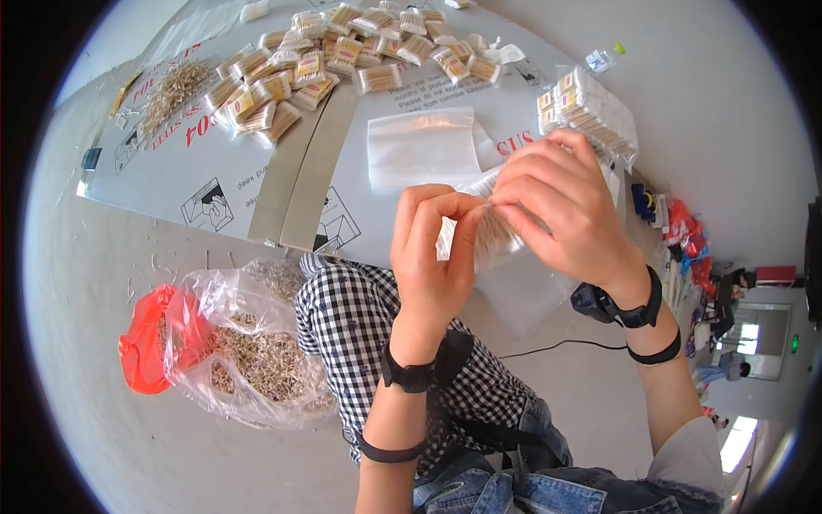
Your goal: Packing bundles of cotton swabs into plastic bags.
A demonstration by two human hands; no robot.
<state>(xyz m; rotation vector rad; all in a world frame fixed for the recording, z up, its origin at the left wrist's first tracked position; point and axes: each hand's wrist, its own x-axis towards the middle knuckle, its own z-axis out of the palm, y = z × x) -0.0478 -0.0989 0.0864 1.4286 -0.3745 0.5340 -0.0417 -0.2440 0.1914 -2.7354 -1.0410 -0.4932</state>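
Note:
My left hand (437,244) and my right hand (561,201) meet over the table's near edge. Thumbs and fingertips of both are pinched together on the edge of a clear plastic bag (501,244). Packed inside it are thin wooden sticks with white ends that look like cotton swabs. My fingers partly cover the bag, and its far part runs under my right hand. Just beyond my hands lies a stack of flat, clear plastic bags (421,152). Farther right stands a larger wrapped bundle of swab packs (591,116).
Many small swab packs (342,56) are heaped across the table's far side. Loose sticks (175,90) lie at its left end. A clear bag of loose sticks (257,360) and a red bag (154,338) stand on the floor at left. A black cable (565,344) crosses the floor.

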